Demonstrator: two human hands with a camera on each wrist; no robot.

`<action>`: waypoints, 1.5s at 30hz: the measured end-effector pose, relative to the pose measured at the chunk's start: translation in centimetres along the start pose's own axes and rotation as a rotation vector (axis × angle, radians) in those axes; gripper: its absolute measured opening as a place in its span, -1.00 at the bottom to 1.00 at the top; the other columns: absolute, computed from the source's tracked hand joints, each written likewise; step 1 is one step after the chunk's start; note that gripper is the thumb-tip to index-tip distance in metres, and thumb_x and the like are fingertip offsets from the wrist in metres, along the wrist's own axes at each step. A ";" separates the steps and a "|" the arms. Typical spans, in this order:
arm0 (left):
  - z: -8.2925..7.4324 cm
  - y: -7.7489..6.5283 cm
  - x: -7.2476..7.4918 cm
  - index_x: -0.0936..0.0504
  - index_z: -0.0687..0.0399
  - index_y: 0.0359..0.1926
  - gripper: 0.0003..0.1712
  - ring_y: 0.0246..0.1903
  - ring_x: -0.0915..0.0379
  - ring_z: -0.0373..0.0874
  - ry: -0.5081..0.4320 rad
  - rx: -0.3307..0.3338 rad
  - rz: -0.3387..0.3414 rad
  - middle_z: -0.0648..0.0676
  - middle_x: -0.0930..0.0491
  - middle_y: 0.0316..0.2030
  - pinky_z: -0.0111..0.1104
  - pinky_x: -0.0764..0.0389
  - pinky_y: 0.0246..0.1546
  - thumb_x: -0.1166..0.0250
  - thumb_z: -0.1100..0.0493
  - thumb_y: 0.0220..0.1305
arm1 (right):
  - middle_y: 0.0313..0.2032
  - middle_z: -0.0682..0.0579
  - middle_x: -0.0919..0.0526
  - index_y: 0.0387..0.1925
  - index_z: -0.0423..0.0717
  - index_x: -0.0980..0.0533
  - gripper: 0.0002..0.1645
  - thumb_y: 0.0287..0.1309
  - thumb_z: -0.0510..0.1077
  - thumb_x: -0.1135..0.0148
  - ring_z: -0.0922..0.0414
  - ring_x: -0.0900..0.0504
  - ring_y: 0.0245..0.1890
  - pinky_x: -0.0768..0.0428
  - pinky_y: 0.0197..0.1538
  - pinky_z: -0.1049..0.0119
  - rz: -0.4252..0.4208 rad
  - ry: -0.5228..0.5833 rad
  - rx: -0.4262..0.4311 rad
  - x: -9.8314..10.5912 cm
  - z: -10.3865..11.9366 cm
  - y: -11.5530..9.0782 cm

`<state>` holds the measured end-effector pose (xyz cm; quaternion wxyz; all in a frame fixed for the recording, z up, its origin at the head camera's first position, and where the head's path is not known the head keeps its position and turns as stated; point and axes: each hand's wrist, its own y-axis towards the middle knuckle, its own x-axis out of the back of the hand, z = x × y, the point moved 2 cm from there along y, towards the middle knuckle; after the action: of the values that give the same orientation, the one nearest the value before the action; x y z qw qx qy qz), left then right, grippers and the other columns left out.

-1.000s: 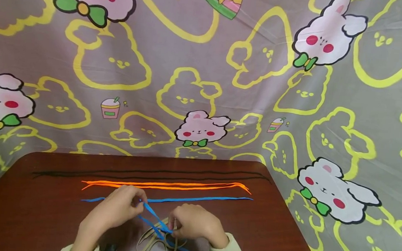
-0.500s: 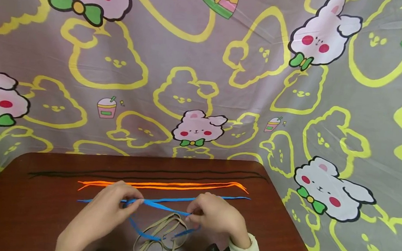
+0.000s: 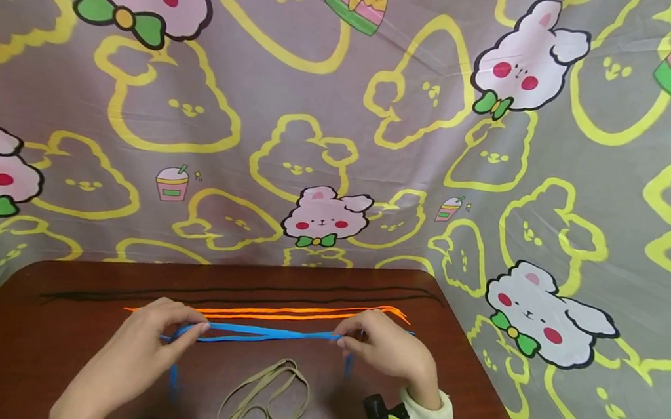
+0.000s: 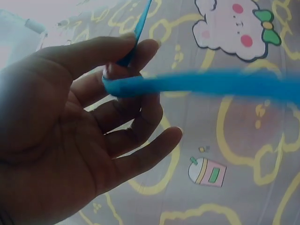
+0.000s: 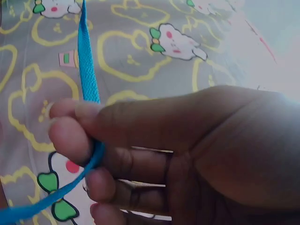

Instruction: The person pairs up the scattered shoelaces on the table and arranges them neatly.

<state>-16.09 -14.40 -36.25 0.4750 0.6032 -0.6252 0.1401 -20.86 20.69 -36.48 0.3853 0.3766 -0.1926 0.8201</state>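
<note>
A flat blue shoelace (image 3: 243, 328) is stretched between my two hands above the table, its ends hanging below them. My left hand (image 3: 150, 339) pinches it between thumb and fingers. In the left wrist view the shoelace (image 4: 201, 83) wraps round a finger, while the little finger sticks out. At the other end, my right hand (image 3: 386, 345) grips the shoelace with thumb and forefinger. The right wrist view has the shoelace (image 5: 88, 65) running down under the thumb and out to the lower left. A tan shoelace (image 3: 288, 362) lies loosely looped on the table, below and between the hands.
Orange shoelaces (image 3: 280, 310) lie straight across the brown table (image 3: 16, 355) behind the hands, with black ones (image 3: 246, 290) farther back. Another blue lace lies there, partly covered by the hands. Patterned cloth (image 3: 298, 88) hangs behind and to the right.
My hands have moved apart, the left one to the left and the right one right and up. The blue shoelace went from slack, over the tan one, to stretched out.
</note>
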 end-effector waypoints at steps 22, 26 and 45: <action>3.6 -0.7 2.2 -0.77 0.01 -0.19 -0.92 -0.26 -0.53 -0.14 0.049 0.084 -0.147 -0.01 -0.70 -0.29 -0.26 -0.50 -0.31 -0.41 0.21 0.31 | -0.40 0.16 -0.75 -0.24 -0.11 -0.74 -0.85 0.33 -0.29 -0.27 0.13 -0.71 -0.34 -0.59 -0.25 0.38 -0.184 -0.035 -0.103 2.9 -2.7 -2.1; 4.1 -0.7 2.5 -0.76 0.07 -0.14 -0.89 -0.19 -0.55 0.08 0.055 0.125 -0.123 0.13 -0.71 -0.21 -0.17 -0.50 -0.31 -0.37 0.19 0.36 | -0.43 0.18 -0.72 -0.22 -0.11 -0.72 -0.88 0.33 -0.27 -0.28 0.11 -0.70 -0.35 -0.58 -0.25 0.37 -0.219 -0.064 -0.115 3.1 -3.1 -2.4; 7.1 -1.1 3.2 -0.72 0.26 -0.14 -0.87 -0.09 -0.43 0.22 0.053 0.063 -0.331 0.26 -0.68 -0.23 -0.31 -0.21 -0.20 -0.27 0.33 0.40 | -0.45 0.22 -0.70 -0.31 -0.03 -0.72 -0.96 0.27 -0.18 -0.38 0.21 -0.63 -0.40 -0.55 -0.30 0.34 -0.305 -0.071 -0.179 4.2 -4.9 -3.6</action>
<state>-17.59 -21.89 -37.85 0.4888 0.7086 -0.4997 0.0955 -22.17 27.97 -36.32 0.5303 0.3944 -0.2187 0.7179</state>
